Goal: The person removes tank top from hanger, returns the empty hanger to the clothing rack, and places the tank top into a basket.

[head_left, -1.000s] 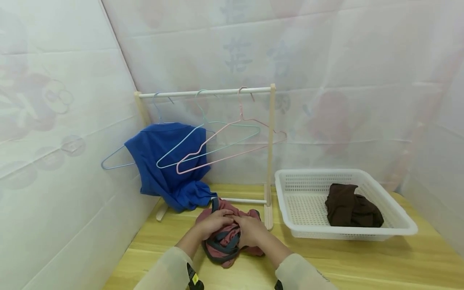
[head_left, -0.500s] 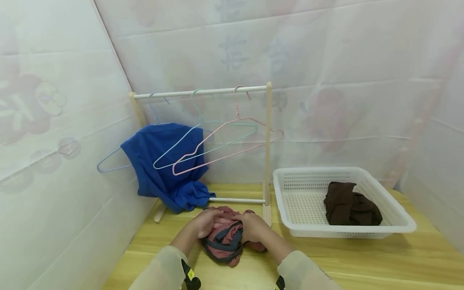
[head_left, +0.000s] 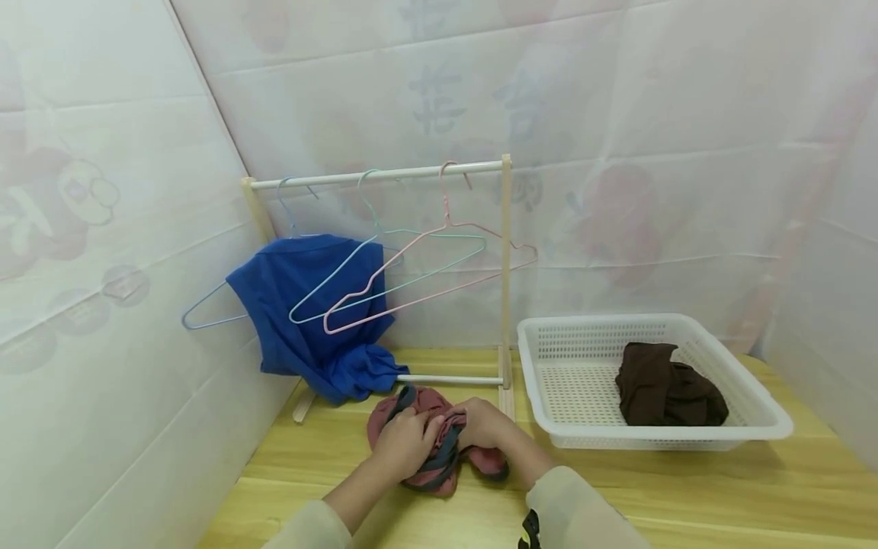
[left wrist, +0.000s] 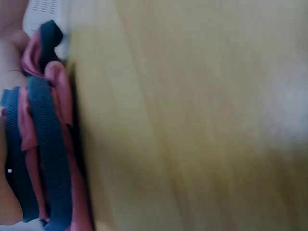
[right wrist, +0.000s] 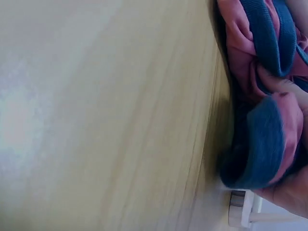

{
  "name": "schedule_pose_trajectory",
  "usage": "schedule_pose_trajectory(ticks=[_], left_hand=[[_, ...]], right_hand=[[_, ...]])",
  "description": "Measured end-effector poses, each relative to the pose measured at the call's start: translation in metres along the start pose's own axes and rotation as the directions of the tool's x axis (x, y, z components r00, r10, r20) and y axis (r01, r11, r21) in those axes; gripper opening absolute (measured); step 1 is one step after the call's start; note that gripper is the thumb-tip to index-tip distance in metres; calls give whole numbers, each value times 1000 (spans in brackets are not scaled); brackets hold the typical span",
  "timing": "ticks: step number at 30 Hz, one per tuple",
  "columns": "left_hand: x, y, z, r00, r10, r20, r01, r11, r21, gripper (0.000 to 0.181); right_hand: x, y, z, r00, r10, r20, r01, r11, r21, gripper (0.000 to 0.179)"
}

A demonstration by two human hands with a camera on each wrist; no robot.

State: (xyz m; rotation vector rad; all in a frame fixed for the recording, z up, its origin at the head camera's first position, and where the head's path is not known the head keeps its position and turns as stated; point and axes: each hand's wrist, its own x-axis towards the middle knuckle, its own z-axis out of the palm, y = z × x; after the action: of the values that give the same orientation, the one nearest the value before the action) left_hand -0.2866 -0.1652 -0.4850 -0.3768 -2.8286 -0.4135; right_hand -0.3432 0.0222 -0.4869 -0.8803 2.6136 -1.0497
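Observation:
A crumpled reddish-pink garment (head_left: 421, 400) with dark grey-blue bands lies bunched on the table, its kind unclear in the folds. My left hand (head_left: 406, 444) holds the cloth from the left, fingers bent over its middle. From the right, my right hand (head_left: 483, 425) grips a gathered part, and a banded end hangs out below it. The left wrist view shows the ribbed bands of the garment (left wrist: 50, 144) close up. In the right wrist view the right thumb (right wrist: 279, 84) lies against the garment (right wrist: 267, 139), near a banded opening.
Behind the hands stands a rack (head_left: 506, 305) with a blue garment (head_left: 309, 297) on a blue hanger, plus a bare green hanger (head_left: 439, 268) and a bare pink hanger (head_left: 432, 293). A white basket (head_left: 658, 435) at right holds a dark brown cloth (head_left: 665, 389).
My left hand has moved rightward and nearer over the garment. The cloth between the hands is more gathered, and a dark band now shows at its far left. My right hand keeps its grip.

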Motion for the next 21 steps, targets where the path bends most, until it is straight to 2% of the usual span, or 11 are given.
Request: schedule_pose_trajectory(ticks=[2,5,8,11,13,15,18,19,21], left_hand=[[-5,-1,-8,999,49,9,-49,999,-1,51],[-9,-5,-17,988,152,-25,-153,988,-28,63],[-10,-10,-19,957,290,-11,-290,957,32,97],[-9,-14,-16,918,389,75,-396,912,109,124],[-8,-16,-14,910,386,147,-403,909,105,132],[-6,-18,-12,914,350,205,-371,925,79,134],[1,-23,-11,923,264,279,-270,963,-18,131],[4,-24,-11,921,237,308,-229,971,-63,128],[11,-26,-11,902,208,378,-154,974,-169,118]], right_hand=[[0,1,-2,1000,5,-9,-5,1000,5,38],[-1,2,-4,1000,26,-8,-25,999,43,37],[-3,5,-5,997,75,30,-78,988,131,30],[-7,7,-5,989,113,99,-137,950,282,23],[-9,7,-5,982,118,145,-163,918,361,20],[-9,6,-4,978,111,177,-177,894,412,18],[-10,5,-3,973,98,208,-182,881,436,17],[-10,5,-3,971,95,221,-187,876,445,17],[-11,7,-2,962,98,256,-212,856,471,21]])
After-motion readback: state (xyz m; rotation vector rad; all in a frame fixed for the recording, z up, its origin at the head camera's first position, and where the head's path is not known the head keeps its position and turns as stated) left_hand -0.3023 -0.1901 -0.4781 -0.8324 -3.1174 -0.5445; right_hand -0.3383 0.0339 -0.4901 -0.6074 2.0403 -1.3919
